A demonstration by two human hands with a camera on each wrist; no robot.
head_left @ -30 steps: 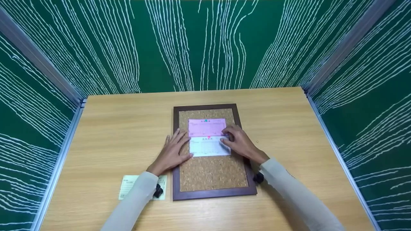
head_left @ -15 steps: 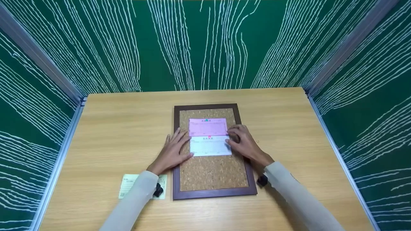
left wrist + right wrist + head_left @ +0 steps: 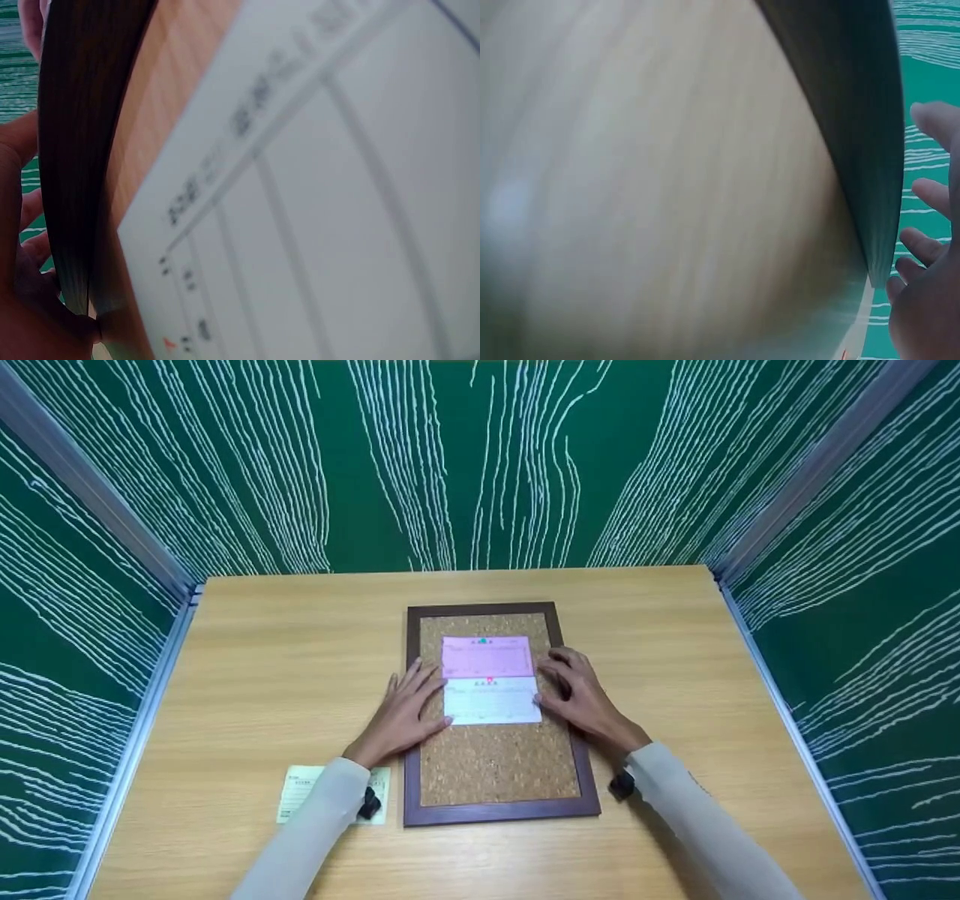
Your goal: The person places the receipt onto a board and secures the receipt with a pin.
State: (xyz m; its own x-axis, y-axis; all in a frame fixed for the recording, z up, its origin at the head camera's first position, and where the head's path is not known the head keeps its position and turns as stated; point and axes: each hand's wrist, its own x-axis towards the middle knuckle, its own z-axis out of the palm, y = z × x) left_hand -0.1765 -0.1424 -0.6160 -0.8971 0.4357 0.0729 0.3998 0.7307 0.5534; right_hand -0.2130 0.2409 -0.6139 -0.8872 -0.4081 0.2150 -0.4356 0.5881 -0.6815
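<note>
A cork board [image 3: 495, 769] in a dark wooden frame lies on the table. A pink printed slip [image 3: 486, 660] bears a green pushpin [image 3: 483, 640] at its top. Directly below lies a white printed slip [image 3: 493, 706], with a red pushpin [image 3: 490, 680] at its top edge. My left hand [image 3: 401, 716] rests across the frame's left side, fingers spread, fingertips by the slips' left edges. My right hand [image 3: 589, 697] is over the right side of the frame, fingers loosely bent and holding nothing visible. Its thumb tip is at the white slip's right edge.
A pale green printed slip [image 3: 300, 791] lies on the table [image 3: 300, 645] left of the board, partly under my left forearm; its print fills much of the left wrist view. Green walls [image 3: 375, 472] with white wavy lines enclose the back and sides.
My right hand has drawn back to the right, off the two slips to their right edge, and its fingers have loosened. My left hand and both slips stay in place.
</note>
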